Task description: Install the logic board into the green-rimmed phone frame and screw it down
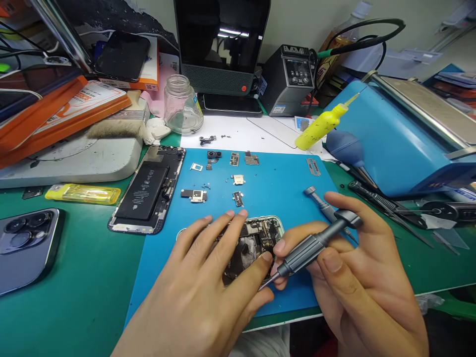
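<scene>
An opened phone body (265, 233) lies on the blue mat, its logic board and inner parts exposed. My left hand (208, 282) spreads over it and grips it, fingertips by the far edge and thumb at the near side; much of the body is hidden beneath. In my right hand (368, 292) is a grey precision screwdriver (307, 252), the forefinger bent up by its cap. Its tip points down-left, close to my left thumb and the phone's near edge; whether it touches a screw I cannot tell. A second screwdriver (323, 204) lies just beyond my right hand.
Small phone parts (194, 196), brackets and screws lie on the blue mat (171, 267). At left are a removed phone screen with battery (143, 191), a yellow lighter (84, 194) and a phone (28, 248). A glass jar (182, 106), yellow bottle (322, 128) and blue machine (394, 144) stand behind.
</scene>
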A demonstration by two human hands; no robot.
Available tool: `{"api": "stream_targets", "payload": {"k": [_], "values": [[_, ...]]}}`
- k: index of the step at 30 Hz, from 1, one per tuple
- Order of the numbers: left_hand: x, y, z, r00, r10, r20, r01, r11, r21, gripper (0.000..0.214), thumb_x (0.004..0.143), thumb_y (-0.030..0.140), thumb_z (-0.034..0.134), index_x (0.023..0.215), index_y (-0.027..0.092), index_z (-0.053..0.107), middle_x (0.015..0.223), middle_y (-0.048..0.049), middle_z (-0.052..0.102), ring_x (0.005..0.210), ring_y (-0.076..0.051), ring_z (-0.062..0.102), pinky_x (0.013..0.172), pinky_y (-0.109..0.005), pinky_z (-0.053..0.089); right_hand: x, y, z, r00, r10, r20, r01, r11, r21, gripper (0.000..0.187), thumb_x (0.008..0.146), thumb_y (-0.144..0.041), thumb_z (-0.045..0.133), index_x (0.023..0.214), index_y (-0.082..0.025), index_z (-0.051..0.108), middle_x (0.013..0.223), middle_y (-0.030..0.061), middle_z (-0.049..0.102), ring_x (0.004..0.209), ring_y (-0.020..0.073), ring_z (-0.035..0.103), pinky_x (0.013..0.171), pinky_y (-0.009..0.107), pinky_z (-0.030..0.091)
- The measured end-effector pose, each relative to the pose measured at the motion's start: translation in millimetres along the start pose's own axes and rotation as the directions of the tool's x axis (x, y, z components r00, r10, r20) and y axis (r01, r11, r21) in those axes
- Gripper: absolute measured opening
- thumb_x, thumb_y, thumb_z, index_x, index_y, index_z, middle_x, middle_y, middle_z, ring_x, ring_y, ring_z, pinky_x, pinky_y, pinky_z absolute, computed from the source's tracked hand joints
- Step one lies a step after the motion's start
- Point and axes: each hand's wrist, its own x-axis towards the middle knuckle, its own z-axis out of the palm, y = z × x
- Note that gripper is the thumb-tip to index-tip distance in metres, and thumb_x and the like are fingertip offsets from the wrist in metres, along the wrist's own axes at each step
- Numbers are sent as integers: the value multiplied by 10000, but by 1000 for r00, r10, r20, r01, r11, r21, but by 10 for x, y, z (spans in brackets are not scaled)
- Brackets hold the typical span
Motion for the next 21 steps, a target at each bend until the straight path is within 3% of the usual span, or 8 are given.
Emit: {"api": "stream_targets", "payload": {"k": [4, 11, 15, 18, 21], "values": [[2, 10, 10, 999, 5, 53, -6, 1000, 25, 403, 1253, 299, 590, 1615, 342, 761, 1780, -188, 657, 1601, -411, 717, 1155, -658, 726, -10, -12, 17, 1000, 14, -8, -14, 1000, -2, 518, 1060, -476, 894, 1527, -435, 673, 957, 18, 848, 734, 216, 787, 650, 317, 693], [59, 13, 3, 999, -14, -40, 15, 999, 34, 391, 1279, 441, 532, 1404, 335, 887, 1616, -171, 791, 1450, -405, 824, 1058, -625, 767, 6, 11, -25, 999, -31, 14, 31, 999, -25, 510, 1086, -459, 872, 1546, -395, 661, 952, 33, 848, 742, 209, 802, 652, 298, 692], [15, -23, 19, 999, 33, 14, -33, 999, 37, 403, 1269, 485, 548, 1531, 354, 826, 1675, -182, 751, 1503, -413, 791, 1091, -636, 752, 85, 14, -44, 989, -121, 86, 122, 992, -14, 430, 1129, -393, 811, 1540, -418, 689, 961, 28, 868, 707, 209, 807, 613, 298, 700], [-51, -48, 34, 997, 52, 57, -55, 997, 46, 403, 1257, 424, 599, 1618, 347, 761, 1754, -216, 680, 1592, -431, 721, 1151, -663, 720, 109, -3, 7, 980, -200, -23, 200, 979, 24, 399, 1129, -344, 798, 1519, -395, 737, 920, 25, 847, 729, 196, 786, 593, 260, 684], [-109, -60, 52, 997, 52, 64, -56, 996, 67, 444, 1218, 240, 644, 1642, 336, 732, 1814, -253, 606, 1679, -438, 635, 1203, -665, 688, 61, 31, -22, 913, -350, -210, 342, 937, -76, 506, 1160, -281, 750, 1625, -463, 666, 1040, 20, 816, 938, 212, 825, 684, 267, 719]]}}
